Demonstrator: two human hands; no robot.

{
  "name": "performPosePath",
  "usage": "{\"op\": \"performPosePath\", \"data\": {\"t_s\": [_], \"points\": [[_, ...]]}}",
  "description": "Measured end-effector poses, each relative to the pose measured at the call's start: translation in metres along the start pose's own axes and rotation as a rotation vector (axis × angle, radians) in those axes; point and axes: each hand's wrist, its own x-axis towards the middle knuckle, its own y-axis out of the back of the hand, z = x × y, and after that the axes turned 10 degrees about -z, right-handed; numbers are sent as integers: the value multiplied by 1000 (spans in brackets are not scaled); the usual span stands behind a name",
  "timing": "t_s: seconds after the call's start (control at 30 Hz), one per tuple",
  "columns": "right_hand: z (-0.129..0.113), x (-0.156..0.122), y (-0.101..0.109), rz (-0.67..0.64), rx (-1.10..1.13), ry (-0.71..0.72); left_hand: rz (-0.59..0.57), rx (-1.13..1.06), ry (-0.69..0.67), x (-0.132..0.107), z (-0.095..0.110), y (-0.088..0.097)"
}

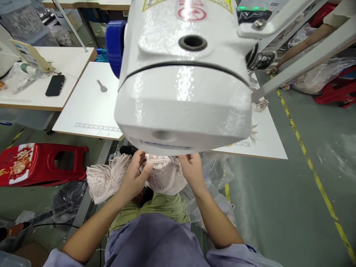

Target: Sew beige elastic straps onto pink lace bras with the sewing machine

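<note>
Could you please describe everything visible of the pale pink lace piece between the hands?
The pale pink lace piece looks like soft fabric, with a patterned band above a rounded, cup-like part of finer lace. The white machine head hides its far edge; its curved near edge faces the green trousers. The left hand and right hand touch its sides, their grip partly hidden.

At six o'clock the lace garment (pixel 165 177) was pale pink with an openwork pattern; the stacked cups (pixel 101 181) at eight shared both. Also at six, the trousers (pixel 169 207) were light green, dark-specked, and the shirt (pixel 155 241) lavender. The machine (pixel 183 100) at twelve was white, its handwheel (pixel 115 46) blue at eleven. The stool (pixel 66 161) at nine was red, orange-flowered on white. At four, a yellow line (pixel 322 192) striped the grey-green floor (pixel 278 193).
</note>
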Motion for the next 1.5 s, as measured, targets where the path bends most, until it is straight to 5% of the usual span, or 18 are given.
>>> {"op": "performPosePath", "data": {"t_s": [0.1, 0.7, 1.03, 1.3, 1.5], "points": [[4, -14, -3, -20, 81, -26, -76, -115, 61, 2, -3, 2], [-9, -21, -9, -105, 15, 7, -13, -85, 57, -1, 11, 1], [-11, -21, -11, -94, 31, 20, 45, -128, 65, -5, -2, 5], [-17, -6, -23, -90, 106, -179, 97, -186, 30, -8, 6, 2], [-24, -34, -3, -263, 328, -306, -19, -303, 17, -29, 13, -6]]}}
